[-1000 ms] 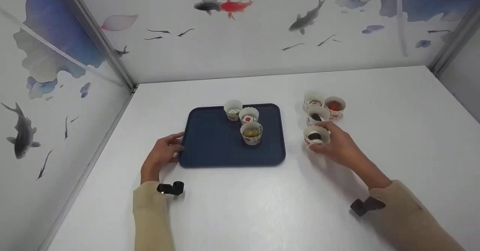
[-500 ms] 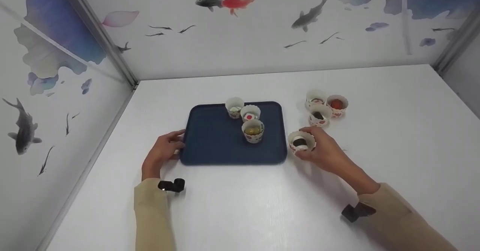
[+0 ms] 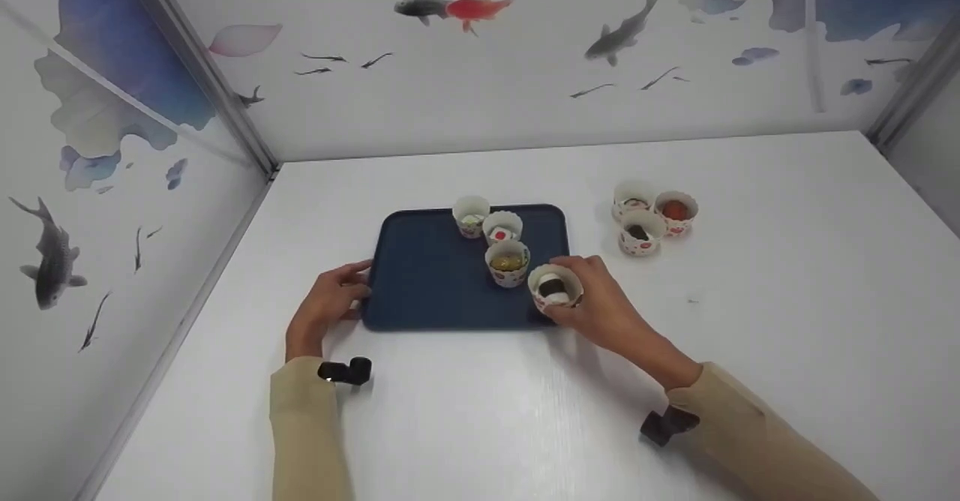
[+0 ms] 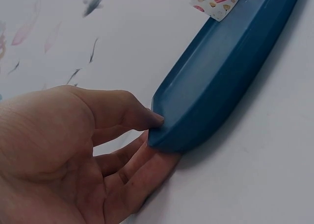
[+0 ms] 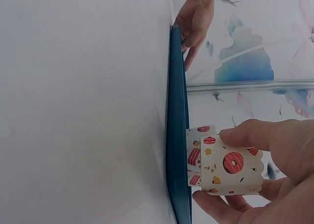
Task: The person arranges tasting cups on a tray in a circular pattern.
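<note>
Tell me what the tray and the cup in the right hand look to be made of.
The tray is probably moulded plastic with a satin finish: smooth, evenly blue, corners rounded. The cup is likely paper or thin card, mostly matte: thin wall, printed doughnut, scalloped rim. Whether it is coated, I can't tell.

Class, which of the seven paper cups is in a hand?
The paper cup holding a white piece with a black band: the right hand grips it. No hand touches the other six cups.
</note>
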A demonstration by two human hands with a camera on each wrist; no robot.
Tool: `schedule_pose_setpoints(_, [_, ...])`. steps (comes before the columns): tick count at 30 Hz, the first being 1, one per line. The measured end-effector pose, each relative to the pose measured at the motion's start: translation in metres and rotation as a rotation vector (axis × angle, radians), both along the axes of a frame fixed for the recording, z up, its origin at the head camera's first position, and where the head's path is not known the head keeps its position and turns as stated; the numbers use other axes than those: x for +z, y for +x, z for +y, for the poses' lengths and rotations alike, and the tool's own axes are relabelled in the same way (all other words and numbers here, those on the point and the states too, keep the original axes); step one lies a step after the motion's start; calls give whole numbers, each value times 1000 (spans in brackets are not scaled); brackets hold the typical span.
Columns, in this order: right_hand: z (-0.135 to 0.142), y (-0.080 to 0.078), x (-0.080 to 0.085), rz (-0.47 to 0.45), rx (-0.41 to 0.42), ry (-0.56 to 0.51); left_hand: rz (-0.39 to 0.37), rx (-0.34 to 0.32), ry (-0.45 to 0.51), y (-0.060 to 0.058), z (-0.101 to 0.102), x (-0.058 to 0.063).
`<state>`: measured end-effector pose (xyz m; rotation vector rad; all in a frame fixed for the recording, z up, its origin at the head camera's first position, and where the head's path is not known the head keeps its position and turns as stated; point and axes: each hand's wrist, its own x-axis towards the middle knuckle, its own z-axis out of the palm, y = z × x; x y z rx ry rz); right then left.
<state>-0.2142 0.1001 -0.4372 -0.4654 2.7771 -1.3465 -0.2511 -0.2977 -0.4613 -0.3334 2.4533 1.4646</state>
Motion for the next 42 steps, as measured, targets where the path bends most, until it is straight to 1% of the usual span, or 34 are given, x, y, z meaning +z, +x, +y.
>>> schedule_pose_setpoints(10, [-29, 0, -2, -82, -12, -81, -12, 0, -1, 0, -1, 0])
schedule_pose_setpoints(14, [-41, 1, -3, -93, -34, -80, -12, 5, 2, 1, -1, 1])
schedule_pose_setpoints(17, [-49, 3, -3, -77, -59, -55, -8, -2, 7, 0, 0, 1])
schedule_pose_setpoints(19, [-54, 5, -4, -50, -70, -38, -7, -4, 5, 0, 1, 2])
schedule_pose_setpoints(25, [-66, 8, -6, 38, -67, -21, -11, -12, 5, 0, 1, 2])
schedule_pose_setpoints(28, [-72, 7, -7, 40, -61, -15, -10, -15, -8, 0, 0, 2])
schedule_pose_setpoints(31, [-77, 5, -7, 21, -53, -12, -9, -11, -17, -1, 0, 2])
schedule_pose_setpoints(34, [-82, 4, -6, 6, -44, -34, -9, -4, -21, -2, 0, 1])
schedule_pose_setpoints(38, [-88, 1, -6, -11, -46, -65, -5, -6, -7, -2, 0, 0])
schedule_pose_setpoints(42, [-94, 0, -5, 4, -60, -62, -5, -5, 4, -2, 0, 0])
